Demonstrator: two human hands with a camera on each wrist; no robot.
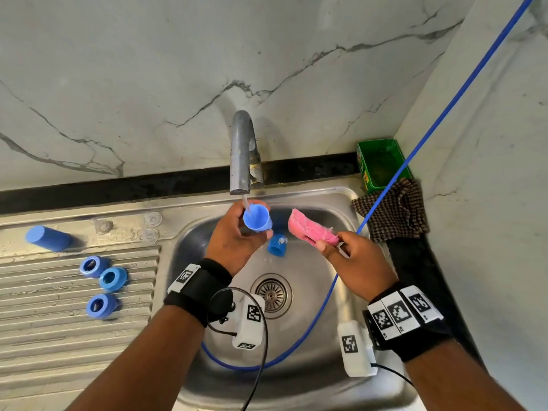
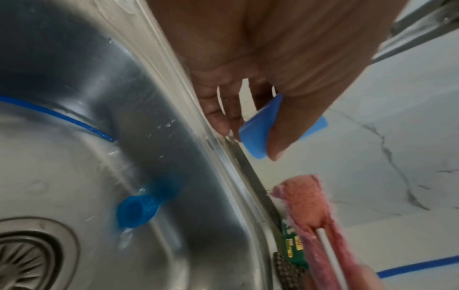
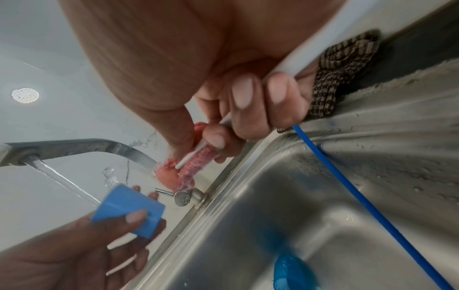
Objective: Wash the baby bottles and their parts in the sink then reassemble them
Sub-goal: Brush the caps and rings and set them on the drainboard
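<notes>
**Blue cap under the running tap**

Both forearms reach over the sink (image 1: 341, 203). The left hand (image 1: 234, 238) curls round a blue cap (image 1: 256, 217) beneath the faucet (image 1: 241, 152) stream. The right hand (image 1: 355, 259) pinches a pink sponge brush (image 1: 311, 229). Another blue piece (image 1: 277, 246) lies in the basin; three rings (image 1: 108, 278) and a bottle (image 1: 49, 238) rest on the left drainboard.

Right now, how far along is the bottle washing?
Early to midway, I'd judge. Set aside on the drainboard: a blue cap and three collars, possibly washed. In hand: the left hand holds a blue cup under the running tap; the right hand holds the pink sponge brush. Left: the piece in the basin, then all reassembly.
</notes>
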